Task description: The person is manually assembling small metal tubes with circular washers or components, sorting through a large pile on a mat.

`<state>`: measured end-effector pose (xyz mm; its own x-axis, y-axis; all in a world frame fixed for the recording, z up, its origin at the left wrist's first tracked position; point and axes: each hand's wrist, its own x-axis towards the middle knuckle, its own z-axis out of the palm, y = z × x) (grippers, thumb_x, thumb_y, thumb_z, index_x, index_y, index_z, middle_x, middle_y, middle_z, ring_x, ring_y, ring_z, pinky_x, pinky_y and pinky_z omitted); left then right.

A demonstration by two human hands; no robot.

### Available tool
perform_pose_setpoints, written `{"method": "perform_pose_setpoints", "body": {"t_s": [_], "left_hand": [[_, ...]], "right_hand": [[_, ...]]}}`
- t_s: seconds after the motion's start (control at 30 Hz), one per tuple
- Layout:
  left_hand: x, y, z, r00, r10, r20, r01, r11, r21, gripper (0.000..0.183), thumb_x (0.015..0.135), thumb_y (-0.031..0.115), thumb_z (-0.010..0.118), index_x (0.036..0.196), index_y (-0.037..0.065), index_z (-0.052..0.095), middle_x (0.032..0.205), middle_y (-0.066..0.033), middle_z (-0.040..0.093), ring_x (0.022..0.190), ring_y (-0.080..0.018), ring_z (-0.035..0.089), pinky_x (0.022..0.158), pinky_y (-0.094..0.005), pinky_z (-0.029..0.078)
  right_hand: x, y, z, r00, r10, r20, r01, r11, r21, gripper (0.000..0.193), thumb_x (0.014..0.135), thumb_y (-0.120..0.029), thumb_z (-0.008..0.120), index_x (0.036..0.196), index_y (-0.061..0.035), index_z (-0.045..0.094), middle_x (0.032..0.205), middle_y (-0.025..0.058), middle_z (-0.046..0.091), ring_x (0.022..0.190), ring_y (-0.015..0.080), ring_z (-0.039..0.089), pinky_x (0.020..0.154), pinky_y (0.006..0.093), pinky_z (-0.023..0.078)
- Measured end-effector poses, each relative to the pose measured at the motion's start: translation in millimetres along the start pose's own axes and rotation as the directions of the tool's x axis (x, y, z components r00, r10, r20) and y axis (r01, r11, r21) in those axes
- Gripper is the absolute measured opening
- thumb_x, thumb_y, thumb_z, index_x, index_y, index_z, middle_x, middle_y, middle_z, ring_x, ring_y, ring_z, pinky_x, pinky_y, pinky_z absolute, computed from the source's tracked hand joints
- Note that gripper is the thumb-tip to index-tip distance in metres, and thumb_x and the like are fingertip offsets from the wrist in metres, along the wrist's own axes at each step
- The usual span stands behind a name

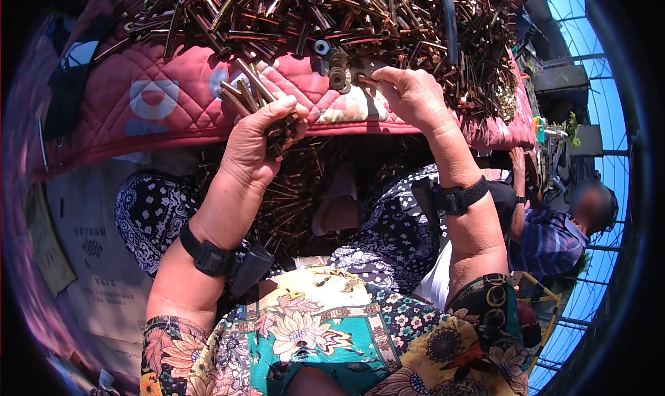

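My left hand (267, 129) is closed around a bunch of long, brassy bolts (247, 91). Their shafts stick up past the thumb and their heads show below the fingers. At the front of the big heap, my right hand (415, 97) pinches a coppery piece, seemingly a bolt (367, 79), most of it covered by the fingertips. Just left of those fingertips, a short row of stacked washers (337, 70) lies on the red quilted cloth (187, 95). A shiny flat washer (321, 47) sits at its far end.
A large heap of loose bolts (277, 15) covers the far side of the cloth. A dark bar (449, 22) lies on it. More bolts (287, 209) are piled below the cloth's edge, between my legs. Flattened cardboard (97, 257) lies at left. Another person (554, 240) is at right.
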<state>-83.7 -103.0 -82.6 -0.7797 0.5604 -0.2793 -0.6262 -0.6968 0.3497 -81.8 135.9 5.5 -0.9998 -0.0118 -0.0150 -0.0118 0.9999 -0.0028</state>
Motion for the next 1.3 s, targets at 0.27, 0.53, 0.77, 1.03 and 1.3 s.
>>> {"method": "perform_pose_setpoints", "body": {"t_s": [0.27,0.53,0.77,1.03,1.3], "left_hand": [[0,-1,5,1.000,0.029,-0.010,-0.029,0.999,0.033,0.010,0.076,0.009,0.063,0.081,0.001,0.059,0.075,-0.0087,0.062,0.067,-0.0183,0.060,0.061,-0.0267,0.051],[-4,2,11,1.000,0.014,0.022,-0.015,0.998,0.053,0.017,0.075,0.007,0.064,0.091,0.001,0.061,0.079,-0.0092,0.065,0.071,-0.0155,0.063,0.064,-0.0237,0.052],[0,-2,6,0.998,0.027,-0.057,-0.021,0.994,0.105,0.018,0.079,0.006,0.062,0.096,0.002,0.059,0.087,-0.0092,0.063,0.071,-0.0147,0.062,0.062,-0.0238,0.054],[-3,-2,4,1.000,0.019,-0.008,-0.019,1.000,-0.013,0.028,0.078,0.010,0.065,0.105,0.006,0.057,0.092,-0.0065,0.062,0.080,-0.0159,0.062,0.069,-0.0282,0.053],[-20,-9,21,0.992,-0.108,0.066,0.101,0.990,0.099,0.020,0.078,0.008,0.064,0.097,0.004,0.059,0.086,-0.0061,0.062,0.073,-0.0132,0.061,0.062,-0.0264,0.052]], "right_hand": [[48,-12,-14,0.925,-0.141,0.354,0.273,0.893,-0.357,0.017,0.075,-0.017,0.055,0.087,-0.0122,0.065,0.076,0.0120,0.064,0.076,0.0318,0.063,0.066,0.0427,0.051],[-16,11,26,0.997,-0.031,0.075,0.032,0.999,-0.017,0.042,0.086,-0.017,0.051,0.127,-0.0222,0.045,0.064,0.0197,0.058,0.061,0.0376,0.059,0.055,0.0443,0.048],[-46,-52,21,0.946,-0.034,-0.321,0.228,0.774,0.590,0.042,0.077,0.002,0.055,0.115,-0.0125,0.052,0.101,0.0136,0.062,0.085,0.0320,0.062,0.066,0.0377,0.051],[-48,-118,29,0.853,0.062,-0.519,0.324,0.717,0.617,0.026,0.077,-0.012,0.062,0.103,-0.0087,0.062,0.088,0.0100,0.056,0.079,0.0274,0.055,0.070,0.0363,0.045],[1,-109,21,0.767,0.261,-0.587,0.367,0.572,0.734,0.014,0.081,-0.015,0.063,0.084,-0.0024,0.059,0.080,0.0097,0.059,0.075,0.0214,0.055,0.068,0.0320,0.044]]}}
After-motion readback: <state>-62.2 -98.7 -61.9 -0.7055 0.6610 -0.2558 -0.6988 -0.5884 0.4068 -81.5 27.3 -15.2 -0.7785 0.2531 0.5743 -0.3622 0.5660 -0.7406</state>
